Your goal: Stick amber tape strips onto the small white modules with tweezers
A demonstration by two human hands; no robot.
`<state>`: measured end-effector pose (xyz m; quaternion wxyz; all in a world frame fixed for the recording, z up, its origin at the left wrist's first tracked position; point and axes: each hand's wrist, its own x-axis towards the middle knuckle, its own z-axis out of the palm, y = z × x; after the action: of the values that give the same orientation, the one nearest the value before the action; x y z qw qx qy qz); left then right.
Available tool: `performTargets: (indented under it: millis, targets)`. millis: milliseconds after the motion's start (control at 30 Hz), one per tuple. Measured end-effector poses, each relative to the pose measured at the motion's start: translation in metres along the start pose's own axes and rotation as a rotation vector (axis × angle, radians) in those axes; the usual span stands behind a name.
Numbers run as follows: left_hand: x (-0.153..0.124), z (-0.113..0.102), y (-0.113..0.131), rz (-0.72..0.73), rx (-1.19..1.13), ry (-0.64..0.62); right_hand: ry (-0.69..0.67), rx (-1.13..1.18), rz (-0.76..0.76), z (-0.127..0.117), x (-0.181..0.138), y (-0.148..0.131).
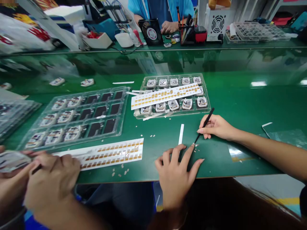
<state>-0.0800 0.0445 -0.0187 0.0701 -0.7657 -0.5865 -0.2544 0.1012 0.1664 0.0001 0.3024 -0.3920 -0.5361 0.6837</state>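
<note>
My left hand point(176, 172) rests on the green tabletop with its fingers spread, over the lower end of a narrow white strip point(182, 132). Its index fingertip is beside several tiny pale pieces point(196, 147). My right hand point(217, 127) grips slim black tweezers point(205, 121), tilted, with the tip down by that fingertip. Beyond my hands, a clear tray point(208, 108) holds rows of white-rimmed device parts point(187, 103). Across this tray lies a white sheet point(165, 95) with rows of amber tabs.
At left, a co-worker's hands point(51, 182) hold a white device part point(14, 161) beside another amber-tab sheet point(115, 153). A second tray point(121, 123) stands behind. Across the bench, a person in blue point(160, 12) sits near a black fan point(151, 32) and tool holder point(188, 33).
</note>
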Motion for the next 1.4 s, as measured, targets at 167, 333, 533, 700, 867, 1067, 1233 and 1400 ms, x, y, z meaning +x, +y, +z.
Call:
performTargets:
  millis: [167,333,533,700,867,1067,1233,1400]
  targets:
    - [0.001,-0.001,0.001,0.011,0.012,-0.018,0.051,0.094,-0.002,-0.002,0.001,0.001]
    - [0.001,-0.001,-0.003,0.001,-0.036,-0.001,0.089,0.186,0.005,-0.004,0.001,-0.001]
    - [-0.006,0.01,0.003,-0.011,-0.18,0.071,0.123,0.258,0.05,-0.005,-0.002,-0.006]
    - [-0.003,-0.018,-0.062,-0.063,-0.225,0.156,0.155,0.258,0.073,-0.004,-0.002,-0.007]
    - [-0.006,-0.065,-0.201,-0.389,-0.583,0.289,0.13,0.236,0.056,-0.005,-0.003,-0.006]
    - [-0.009,-0.062,-0.226,-0.519,-0.659,0.116,0.103,0.239,0.047,-0.008,-0.002,-0.005]
    - [0.001,-0.062,-0.21,-0.417,-0.585,0.115,0.106,0.292,0.045,-0.012,0.0,-0.002]
    - [0.001,-0.061,-0.21,-0.389,-0.423,0.131,0.093,0.356,0.077,-0.014,0.001,-0.002]
